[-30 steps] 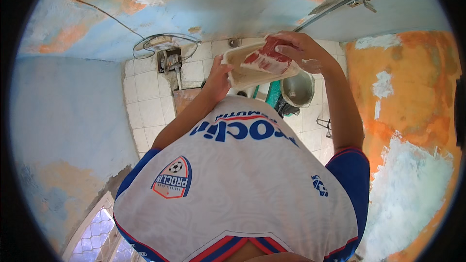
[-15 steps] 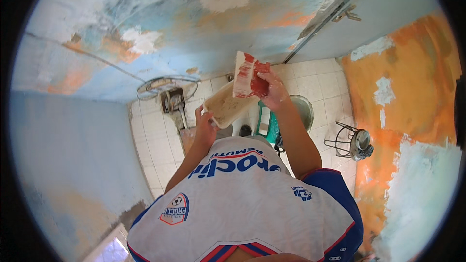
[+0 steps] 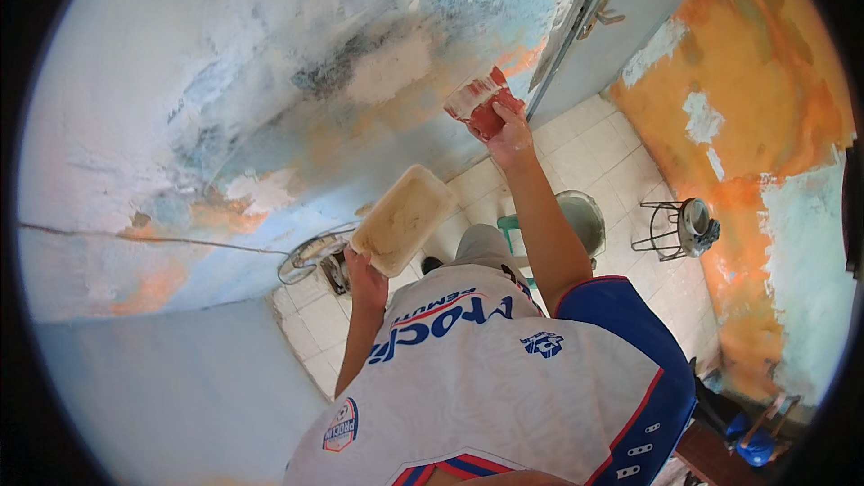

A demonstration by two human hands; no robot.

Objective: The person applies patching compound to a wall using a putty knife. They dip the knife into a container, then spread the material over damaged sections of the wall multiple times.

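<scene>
My right hand [image 3: 513, 138] is closed round a red putty scraper [image 3: 486, 117], its wide blade smeared with whitish filler. The scraper is raised before the patchy wall [image 3: 387, 72]; whether it touches the wall I cannot tell. My left hand [image 3: 366, 277] grips the near left corner of a cream rectangular tub [image 3: 432, 189], thumb at its rim. Beige filler coats the inside of the tub, which is tilted and apart from the scraper.
A grey door [image 3: 643, 0] with a handle stands right of the wall. On the tiled floor [image 3: 576, 151] are a round basin [image 3: 583, 220], a green stool [image 3: 509, 232] partly behind my arm, and a metal-legged stool [image 3: 664, 232]. A fan-like wire ring [image 3: 301, 265] lies at left.
The scraper has left the tub's rim and gone up and right toward the wall in my right hand. The tub stays in my left hand. My view has turned.
</scene>
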